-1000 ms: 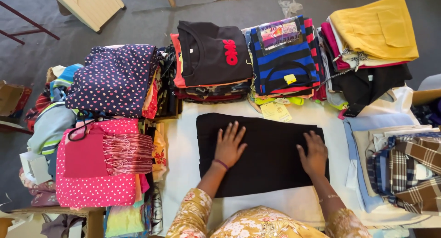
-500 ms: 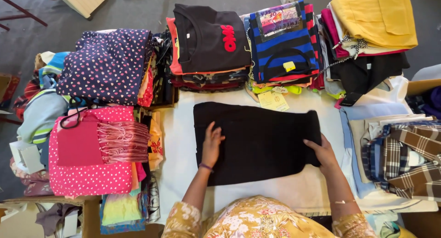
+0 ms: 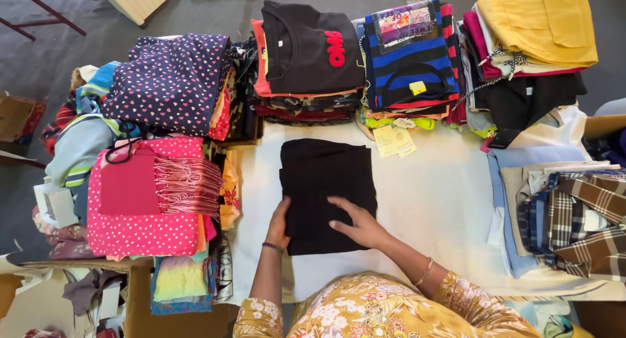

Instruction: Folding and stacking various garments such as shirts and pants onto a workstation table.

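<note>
- Black folded cloth garment [image 3: 328, 194], a tall flat rectangle, lies on the white cloth-covered table [image 3: 443, 201], and I take it as my landmark for everything else
- My left hand [image 3: 279, 224] sits at the garment's lower left edge; the fingers curl around that edge, with the thumb side on top, so I read it as a light pinch of the fabric, though the underside is hidden from me
- My right hand [image 3: 358, 222] lies flat and spread on the garment's lower half, palm down, fingers pointing left; it presses on the cloth and grasps nothing
- A purple band [image 3: 271, 247] shows on my left wrist, and a thin bangle [image 3: 425, 271] on my right wrist, both below the garment
- Directly beyond the garment's far edge stands a pile topped by a black folded top with a red motif [image 3: 306, 47]
- Beyond and to the right is a blue-and-black striped knit pile [image 3: 407, 57], with pale yellow paper tags [image 3: 394, 141] lying just off the garment's upper right corner
- Further right, a mustard-yellow folded cloth [image 3: 541, 21] tops another stack
- Well to the right of the garment are brown-and-blue plaid shirts [image 3: 580, 220]
- To the left lies a pink dotted cloth with a fringed scarf [image 3: 150, 201], and beyond that a navy cloth with small hearts [image 3: 169, 80]
</note>
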